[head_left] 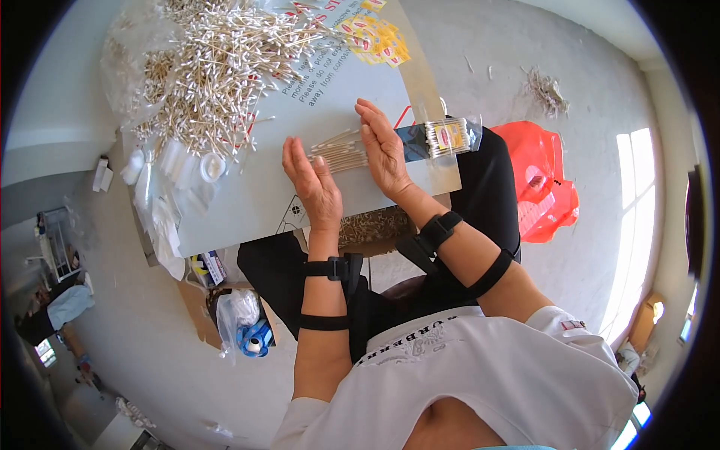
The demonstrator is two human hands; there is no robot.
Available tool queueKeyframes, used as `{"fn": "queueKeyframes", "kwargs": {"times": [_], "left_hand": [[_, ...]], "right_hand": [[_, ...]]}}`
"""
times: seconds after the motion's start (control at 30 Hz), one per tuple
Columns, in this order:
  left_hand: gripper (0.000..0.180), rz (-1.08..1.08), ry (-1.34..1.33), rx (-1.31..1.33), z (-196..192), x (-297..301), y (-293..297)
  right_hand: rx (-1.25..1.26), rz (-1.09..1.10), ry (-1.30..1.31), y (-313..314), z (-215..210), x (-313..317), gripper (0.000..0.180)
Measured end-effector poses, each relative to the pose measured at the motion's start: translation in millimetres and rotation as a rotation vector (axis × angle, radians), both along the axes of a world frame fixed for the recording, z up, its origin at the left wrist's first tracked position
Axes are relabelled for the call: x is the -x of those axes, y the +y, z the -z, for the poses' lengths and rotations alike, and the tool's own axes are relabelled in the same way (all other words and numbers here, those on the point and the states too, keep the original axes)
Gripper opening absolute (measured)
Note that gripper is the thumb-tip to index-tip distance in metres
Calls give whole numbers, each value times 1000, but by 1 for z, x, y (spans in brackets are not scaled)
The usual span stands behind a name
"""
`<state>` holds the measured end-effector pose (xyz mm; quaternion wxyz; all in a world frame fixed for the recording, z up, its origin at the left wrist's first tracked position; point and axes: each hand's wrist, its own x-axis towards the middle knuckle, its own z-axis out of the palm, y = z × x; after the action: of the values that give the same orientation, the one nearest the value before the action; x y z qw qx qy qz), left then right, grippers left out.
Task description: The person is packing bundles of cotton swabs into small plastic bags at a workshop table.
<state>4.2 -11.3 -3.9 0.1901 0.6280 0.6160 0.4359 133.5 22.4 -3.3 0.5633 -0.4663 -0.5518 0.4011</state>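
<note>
A small bundle of wooden cotton swabs (339, 152) lies on a grey board (247, 202) on my lap. My left hand (313, 184) and my right hand (384, 148) stand edge-down on either side of the bundle, palms facing, pressing the swabs together. Just right of my right hand lies a filled clear packet of swabs (442, 138) with a red and yellow label. A large loose heap of cotton swabs (217, 67) covers the far left of the board.
Yellow and red labels (375, 37) lie at the board's far edge. Small white plastic containers (176, 161) sit on the board's left side. A red plastic bag (541, 180) lies on the floor to the right, scattered swabs (546, 90) beyond it. Bags (244, 322) rest under the board.
</note>
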Motion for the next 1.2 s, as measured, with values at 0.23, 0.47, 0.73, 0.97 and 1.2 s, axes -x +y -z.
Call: {"fn": "queueKeyframes", "kwargs": {"times": [0.23,0.47,0.73,0.97,1.2], "left_hand": [[50,22,-326,2,3,-19,7],[63,146,480,17,-9,5,7],[86,211,756,251,-14,-8,-11],[81,304,661,183,-35,2,-13],[88,298,533,147,-9,-23,-8]], "right_hand": [[-15,1,44,0,10,15,31],[170,-127,317,9,10,-7,36],[105,-42,256,-14,1,-3,31],[130,-13,384,-34,14,4,35],[311,-381,1776,-34,28,-32,38]]}}
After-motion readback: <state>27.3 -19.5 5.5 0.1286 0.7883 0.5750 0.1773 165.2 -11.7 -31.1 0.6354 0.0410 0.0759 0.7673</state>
